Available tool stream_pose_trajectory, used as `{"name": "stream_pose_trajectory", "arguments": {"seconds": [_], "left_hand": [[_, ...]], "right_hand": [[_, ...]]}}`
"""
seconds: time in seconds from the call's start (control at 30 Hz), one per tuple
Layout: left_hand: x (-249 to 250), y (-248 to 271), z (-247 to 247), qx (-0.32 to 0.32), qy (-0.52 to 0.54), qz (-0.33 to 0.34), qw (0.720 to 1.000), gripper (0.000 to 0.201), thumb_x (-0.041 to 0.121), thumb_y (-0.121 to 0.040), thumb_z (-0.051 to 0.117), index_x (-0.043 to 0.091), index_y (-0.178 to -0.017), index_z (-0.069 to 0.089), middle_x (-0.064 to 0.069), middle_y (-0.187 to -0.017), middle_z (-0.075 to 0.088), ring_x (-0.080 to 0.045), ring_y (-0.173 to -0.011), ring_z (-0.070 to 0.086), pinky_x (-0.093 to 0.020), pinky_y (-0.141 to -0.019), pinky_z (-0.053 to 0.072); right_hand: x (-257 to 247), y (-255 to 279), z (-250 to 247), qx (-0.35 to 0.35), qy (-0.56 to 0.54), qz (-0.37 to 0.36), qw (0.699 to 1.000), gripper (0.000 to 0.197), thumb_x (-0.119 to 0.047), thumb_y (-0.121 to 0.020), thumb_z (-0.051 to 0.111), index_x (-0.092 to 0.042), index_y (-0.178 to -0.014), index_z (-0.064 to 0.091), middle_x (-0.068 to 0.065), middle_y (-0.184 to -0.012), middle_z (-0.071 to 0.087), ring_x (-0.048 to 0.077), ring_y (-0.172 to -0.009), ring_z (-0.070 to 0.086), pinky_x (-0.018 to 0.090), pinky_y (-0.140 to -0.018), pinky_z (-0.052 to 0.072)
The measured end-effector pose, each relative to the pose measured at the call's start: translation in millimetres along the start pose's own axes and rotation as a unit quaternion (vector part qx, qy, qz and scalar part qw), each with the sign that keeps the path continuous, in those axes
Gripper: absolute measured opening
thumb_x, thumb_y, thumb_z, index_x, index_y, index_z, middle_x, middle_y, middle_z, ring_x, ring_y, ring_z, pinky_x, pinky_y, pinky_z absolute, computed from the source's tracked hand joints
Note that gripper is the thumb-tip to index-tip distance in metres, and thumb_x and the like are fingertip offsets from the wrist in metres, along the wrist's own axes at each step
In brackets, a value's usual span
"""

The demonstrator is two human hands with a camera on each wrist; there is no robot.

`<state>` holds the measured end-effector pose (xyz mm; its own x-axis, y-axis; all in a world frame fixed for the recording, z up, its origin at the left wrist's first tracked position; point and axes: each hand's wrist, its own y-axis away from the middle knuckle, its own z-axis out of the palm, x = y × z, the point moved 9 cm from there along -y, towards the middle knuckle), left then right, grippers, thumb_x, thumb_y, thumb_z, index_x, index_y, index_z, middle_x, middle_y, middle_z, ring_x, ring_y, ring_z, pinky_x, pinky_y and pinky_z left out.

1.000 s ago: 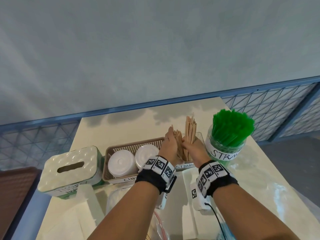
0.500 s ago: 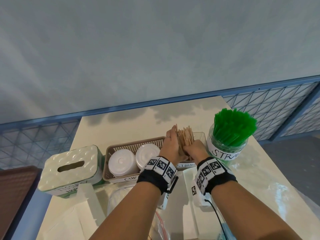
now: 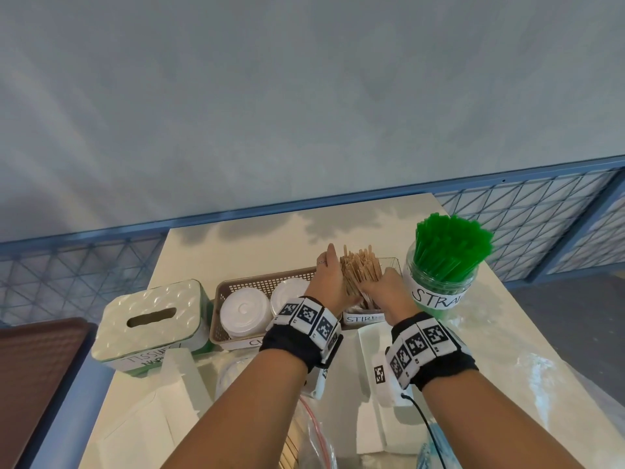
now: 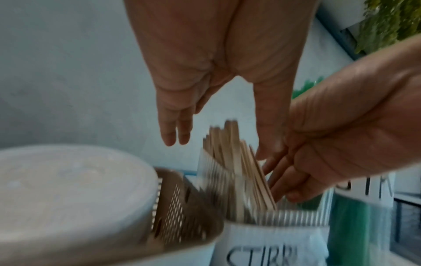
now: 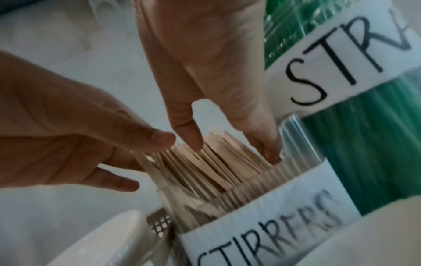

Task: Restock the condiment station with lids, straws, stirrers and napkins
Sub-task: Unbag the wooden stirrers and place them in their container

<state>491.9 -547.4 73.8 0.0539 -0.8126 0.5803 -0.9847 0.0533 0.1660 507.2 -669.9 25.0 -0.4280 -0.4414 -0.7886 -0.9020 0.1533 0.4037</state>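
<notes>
A bundle of wooden stirrers stands fanned out in a clear ribbed holder labelled STIRRERS. My left hand is flat against the bundle's left side with its fingers straight. My right hand reaches in from the right, and its straight fingers rest on the stirrer tops. Neither hand grips anything. To the right stands a clear jar full of green straws. White lids sit in a brown basket to the left. A tissue box stands further left.
White napkin stacks and a clear plastic bag lie on the cream table near me. A blue mesh railing runs behind the table. A brown surface sits at the lower left.
The stirrer bundle has dropped from above the holder down into it and spread out. Both hands have lowered with it and loosened from clasping it to lying straight against it.
</notes>
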Motion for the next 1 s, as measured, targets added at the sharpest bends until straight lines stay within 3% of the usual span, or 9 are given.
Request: {"name": "stream_pose_trajectory", "arguments": {"seconds": [0.13, 0.27, 0.43, 0.53, 0.67, 0.73, 0.83, 0.97, 1.0], "left_hand": [[8, 27, -49, 0.047, 0.023, -0.006, 0.999, 0.086, 0.022, -0.087, 0.062, 0.010, -0.149, 0.004, -0.014, -0.153, 0.019, -0.025, -0.130, 0.042, -0.030, -0.107, 0.033], [7, 79, -112, 0.153, 0.086, 0.024, 0.984, 0.062, 0.018, -0.088, 0.059, 0.011, -0.142, 0.029, -0.008, -0.144, 0.040, -0.022, -0.130, 0.043, -0.033, -0.107, 0.036], [-30, 149, -132, 0.227, 0.078, 0.007, 0.971, 0.039, 0.013, -0.086, 0.060, 0.009, -0.122, 0.045, -0.008, -0.123, 0.053, -0.023, -0.110, 0.055, -0.029, -0.089, 0.042], [-72, 168, -96, 0.155, 0.034, -0.065, 0.985, 0.055, 0.024, -0.080, 0.069, 0.008, -0.124, 0.040, -0.008, -0.124, 0.050, -0.026, -0.114, 0.052, -0.029, -0.088, 0.040], [-124, 180, -28, 0.004, -0.021, -0.129, 0.991, 0.102, 0.065, -0.054, 0.074, 0.019, -0.133, 0.032, 0.005, -0.127, 0.051, -0.020, -0.120, 0.052, -0.034, -0.099, 0.044], [-139, 187, -15, 0.000, -0.022, -0.157, 0.987, 0.092, 0.052, -0.066, 0.070, 0.017, -0.138, 0.026, -0.003, -0.126, 0.055, -0.026, -0.116, 0.055, -0.041, -0.098, 0.044], [-140, 197, -21, 0.059, 0.015, -0.154, 0.986, 0.056, 0.012, -0.089, 0.049, 0.013, -0.139, 0.025, -0.018, -0.117, 0.061, -0.035, -0.109, 0.058, -0.042, -0.093, 0.045], [-139, 201, -22, 0.071, 0.123, -0.157, 0.977, 0.050, 0.001, -0.092, 0.039, 0.009, -0.139, 0.023, -0.022, -0.121, 0.057, -0.034, -0.111, 0.056, -0.035, -0.091, 0.044], [-139, 200, -22, 0.072, 0.139, -0.156, 0.975, 0.049, 0.001, -0.093, 0.039, 0.007, -0.138, 0.022, -0.021, -0.121, 0.057, -0.034, -0.110, 0.056, -0.034, -0.090, 0.043]], "right_hand": [[-30, 47, -20, 0.021, -0.060, -0.084, 0.994, 0.061, -0.015, -0.089, 0.057, -0.007, -0.142, 0.029, 0.013, -0.140, 0.043, 0.026, -0.126, 0.043, 0.032, -0.099, 0.037], [-56, 105, -26, 0.020, -0.109, -0.196, 0.974, 0.032, -0.008, -0.089, 0.056, -0.012, -0.120, 0.053, -0.001, -0.113, 0.058, 0.012, -0.107, 0.054, 0.026, -0.094, 0.043], [-62, 183, 23, -0.116, -0.125, -0.252, 0.953, 0.017, 0.002, -0.087, 0.053, -0.008, -0.098, 0.062, 0.001, -0.086, 0.066, 0.005, -0.071, 0.063, 0.014, -0.067, 0.050], [-36, 210, 73, -0.189, -0.035, -0.235, 0.953, 0.021, 0.003, -0.086, 0.047, -0.006, -0.092, 0.066, 0.003, -0.081, 0.067, 0.011, -0.070, 0.063, 0.017, -0.067, 0.048], [9, 217, 121, -0.196, 0.239, -0.238, 0.921, 0.026, -0.008, -0.094, 0.042, -0.004, -0.110, 0.062, 0.010, -0.113, 0.064, 0.022, -0.105, 0.058, 0.021, -0.082, 0.038], [23, 217, 132, -0.204, 0.253, -0.228, 0.918, 0.030, -0.006, -0.096, 0.037, -0.003, -0.118, 0.057, 0.010, -0.120, 0.059, 0.023, -0.114, 0.054, 0.016, -0.081, 0.035], [36, 214, 154, -0.196, 0.315, -0.266, 0.890, 0.029, -0.007, -0.095, 0.038, -0.002, -0.119, 0.053, 0.016, -0.120, 0.056, 0.024, -0.102, 0.052, 0.029, -0.083, 0.038], [47, 198, 170, -0.156, 0.356, -0.273, 0.880, 0.019, -0.008, -0.091, 0.040, -0.017, -0.075, 0.044, 0.001, -0.081, 0.044, 0.016, -0.090, 0.041, 0.023, -0.069, 0.031], [48, 197, 173, -0.156, 0.399, -0.280, 0.859, 0.016, -0.007, -0.090, 0.040, -0.016, -0.079, 0.047, 0.005, -0.084, 0.047, 0.019, -0.095, 0.045, 0.025, -0.074, 0.035]]}}
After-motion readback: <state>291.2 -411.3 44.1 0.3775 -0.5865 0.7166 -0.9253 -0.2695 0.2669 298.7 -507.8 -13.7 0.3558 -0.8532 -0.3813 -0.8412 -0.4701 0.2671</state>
